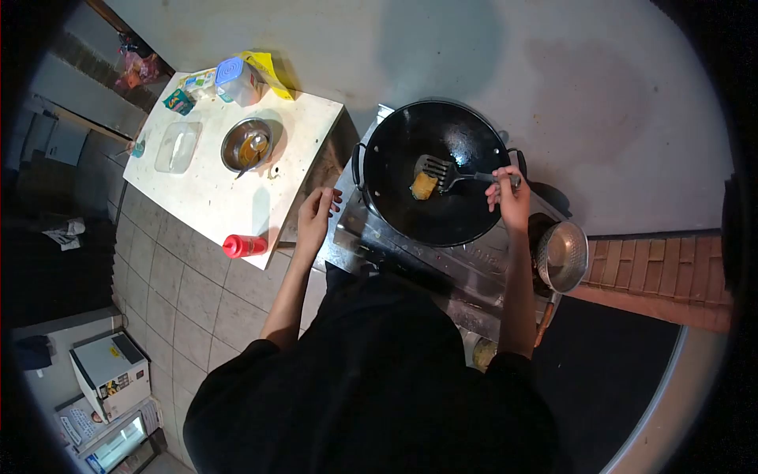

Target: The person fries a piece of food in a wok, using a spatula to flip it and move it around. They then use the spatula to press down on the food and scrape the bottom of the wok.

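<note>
My right hand is closed round the dark handle of a slotted spatula. The spatula's head reaches into a large black wok with two side handles. At the tip of the spatula lies a golden-brown piece of food, on the wok's bottom. My left hand is held in the air to the left of the wok, near its left handle. Its fingers are loosely curled and a little apart, with nothing in them.
The wok stands on a metal stove; a perforated metal strainer sits at its right. On the white table at left are a metal bowl with a spoon, a clear tray, a red bottle and a blue-lidded container.
</note>
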Demonstrator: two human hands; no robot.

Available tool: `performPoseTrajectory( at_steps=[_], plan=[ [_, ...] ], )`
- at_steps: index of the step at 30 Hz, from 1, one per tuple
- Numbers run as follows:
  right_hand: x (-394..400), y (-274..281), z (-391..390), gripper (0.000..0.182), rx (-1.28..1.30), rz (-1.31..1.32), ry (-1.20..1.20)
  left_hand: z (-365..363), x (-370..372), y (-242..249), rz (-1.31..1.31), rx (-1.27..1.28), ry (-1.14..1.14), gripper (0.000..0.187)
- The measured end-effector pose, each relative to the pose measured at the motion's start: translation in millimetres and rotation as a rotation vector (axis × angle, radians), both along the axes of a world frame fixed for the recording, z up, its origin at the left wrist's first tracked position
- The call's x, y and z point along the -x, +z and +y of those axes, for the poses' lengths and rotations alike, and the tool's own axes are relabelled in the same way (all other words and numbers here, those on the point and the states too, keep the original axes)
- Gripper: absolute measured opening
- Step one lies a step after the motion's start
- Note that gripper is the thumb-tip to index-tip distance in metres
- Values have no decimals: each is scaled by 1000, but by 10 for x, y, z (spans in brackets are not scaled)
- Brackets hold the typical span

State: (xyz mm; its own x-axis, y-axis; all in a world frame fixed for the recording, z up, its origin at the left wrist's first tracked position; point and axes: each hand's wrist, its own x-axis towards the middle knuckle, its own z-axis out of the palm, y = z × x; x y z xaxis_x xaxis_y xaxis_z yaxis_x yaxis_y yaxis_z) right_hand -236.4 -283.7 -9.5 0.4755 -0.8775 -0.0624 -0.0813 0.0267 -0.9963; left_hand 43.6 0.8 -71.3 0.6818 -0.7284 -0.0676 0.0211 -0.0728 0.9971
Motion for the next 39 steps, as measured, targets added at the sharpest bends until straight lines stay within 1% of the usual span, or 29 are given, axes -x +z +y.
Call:
performPoseTrajectory(
  at_steps=[5, 7, 11, 14, 17, 23, 24, 31, 32, 34, 39],
  plan=[
    [-28, -95, 209, 19, 0, -27, -61, -7, 71, 20, -10, -47, -16, 37],
    [2, -86, 285, 19, 46, -43, -49, -56, 54, 53, 9, -41, -34, 37],
    [105, 27, 487, 19, 32, -99, -81, -142, -168, 26, -4, -30, -102, 36],
    [203, 90, 585, 20, 27, -73, -78, -214, -296, 152, -9, -14, -95, 37],
    [295, 154, 690, 20, 57, -14, -57, -240, -372, 207, 6, -20, -80, 36],
    [405, 496, 960, 16, 105, 52, -68, -309, -332, 188, 56, -35, -78, 38],
    [414, 537, 990, 14, 126, 94, -61, -324, -326, 179, 51, -34, -86, 39],
    [369, 660, 1142, 13, 268, 287, -13, -324, -331, 124, 69, -15, -77, 40],
    [369, 663, 1154, 13, 267, 290, -12, -312, -333, 113, 73, -16, -77, 40],
    [367, 669, 1169, 13, 361, 321, 22, -296, -341, 95, 78, -39, -81, 40],
    [332, 710, 1244, 12, 403, 358, -2, -318, -331, 77, 66, -14, -77, 39]
  ],
)
